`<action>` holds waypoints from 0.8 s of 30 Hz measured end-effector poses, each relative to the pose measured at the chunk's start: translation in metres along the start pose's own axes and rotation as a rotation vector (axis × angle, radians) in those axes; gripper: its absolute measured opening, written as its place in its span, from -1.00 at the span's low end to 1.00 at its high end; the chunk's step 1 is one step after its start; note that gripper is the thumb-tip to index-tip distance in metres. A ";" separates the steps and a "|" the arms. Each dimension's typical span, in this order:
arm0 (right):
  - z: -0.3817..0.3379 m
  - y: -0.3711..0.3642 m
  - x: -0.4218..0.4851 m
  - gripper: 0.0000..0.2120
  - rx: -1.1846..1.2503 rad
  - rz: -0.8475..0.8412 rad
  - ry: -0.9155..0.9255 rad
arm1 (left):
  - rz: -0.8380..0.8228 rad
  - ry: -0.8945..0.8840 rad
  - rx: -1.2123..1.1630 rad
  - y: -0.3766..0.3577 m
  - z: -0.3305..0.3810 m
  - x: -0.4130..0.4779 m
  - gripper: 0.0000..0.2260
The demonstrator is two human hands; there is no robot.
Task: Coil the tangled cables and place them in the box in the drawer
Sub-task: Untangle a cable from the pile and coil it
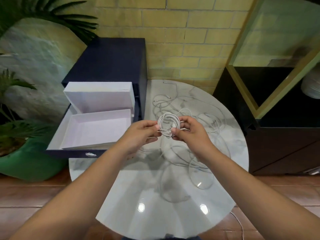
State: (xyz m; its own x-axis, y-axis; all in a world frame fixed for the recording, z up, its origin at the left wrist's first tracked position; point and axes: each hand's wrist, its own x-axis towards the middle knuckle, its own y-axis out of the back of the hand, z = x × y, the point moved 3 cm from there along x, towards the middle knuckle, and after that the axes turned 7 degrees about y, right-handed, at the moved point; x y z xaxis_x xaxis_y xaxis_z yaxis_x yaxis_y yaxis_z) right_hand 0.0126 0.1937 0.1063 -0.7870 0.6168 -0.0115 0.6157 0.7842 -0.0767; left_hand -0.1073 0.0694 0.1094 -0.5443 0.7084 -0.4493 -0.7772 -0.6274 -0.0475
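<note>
A small round coil of white cable (168,122) is held above the marble table between both hands. My left hand (141,134) pinches its left side and my right hand (189,131) pinches its right side. Several loose white cables (183,103) lie tangled on the round marble table (173,215) behind and under the hands. To the left, a dark drawer (72,153) stands pulled out with an open white box (97,129) in it. The box's lid (98,96) leans upright behind it. The box holds nothing that I can see.
The drawer belongs to a dark blue cabinet (110,58) against a yellow brick wall. A green plant pot (26,161) with palm leaves stands at far left. A black cabinet (284,135) with a gold-framed mirror stands at right. One cable (239,224) hangs off the table's near right edge.
</note>
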 end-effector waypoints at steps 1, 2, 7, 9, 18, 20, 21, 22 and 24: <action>-0.001 -0.013 0.003 -0.76 0.009 -0.007 0.014 | 0.016 -0.020 0.017 0.010 0.002 0.000 -0.87; 0.000 -0.028 0.007 -0.76 0.016 -0.020 0.025 | 0.036 -0.039 0.025 0.022 0.005 0.000 -0.89; 0.001 -0.084 0.027 -0.72 -0.098 -0.087 0.094 | 0.136 -0.134 0.085 0.080 0.020 0.001 -0.90; 0.004 -0.097 0.037 -0.63 -0.379 -0.173 0.151 | 0.190 -0.152 0.116 0.106 0.023 0.005 -0.91; 0.006 -0.121 0.063 -0.04 -1.209 -0.553 0.244 | 0.248 -0.014 0.288 0.169 0.009 0.032 -0.93; 0.008 -0.125 0.065 -0.05 -1.312 -0.595 0.218 | 0.241 0.033 0.321 0.174 0.003 0.038 -0.96; 0.008 -0.127 0.065 -0.06 -1.347 -0.600 0.217 | 0.238 0.055 0.328 0.175 0.000 0.041 -0.95; 0.009 -0.128 0.066 -0.06 -1.367 -0.600 0.216 | 0.236 0.074 0.327 0.175 -0.002 0.042 -0.94; 0.011 -0.131 0.067 -0.05 -1.384 -0.604 0.212 | 0.224 0.101 0.324 0.175 -0.004 0.046 -0.92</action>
State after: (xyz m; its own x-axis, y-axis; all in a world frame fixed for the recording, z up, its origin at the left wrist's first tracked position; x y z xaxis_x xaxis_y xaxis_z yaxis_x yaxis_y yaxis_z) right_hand -0.1212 0.1321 0.1042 -0.9803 0.0949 -0.1732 -0.1399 0.2851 0.9482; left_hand -0.2666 -0.0090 0.0769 -0.6903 0.5204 -0.5027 -0.7110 -0.6166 0.3380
